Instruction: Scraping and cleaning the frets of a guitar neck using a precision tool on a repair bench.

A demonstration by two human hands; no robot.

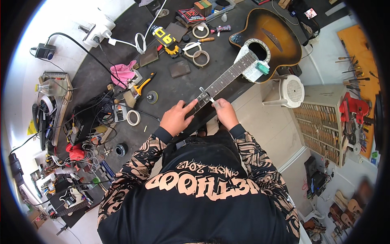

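A sunburst acoustic guitar [290,42] lies on the dark workbench, its neck slanting down toward me. Whitish masking [252,74] surrounds the end of the fretboard [227,77], with a green block [263,68] on top. Across the neck sits a small metal clamp-like piece [204,94]. My left hand [174,118] has its index finger stretched onto the neck beside that piece, thumb apart. On the near side of the neck, my right hand [226,114] pinches a small pale thing [211,99] against the edge; its kind is too small to tell.
Tape rings [200,58], a yellow-and-black tool [165,40], a dark flat block [179,68], a paintbrush [136,91] and a pink cloth [123,74] lie on the bench. A white stool [290,90] and a many-slotted cabinet [317,118] stand at right. Cables run along the left.
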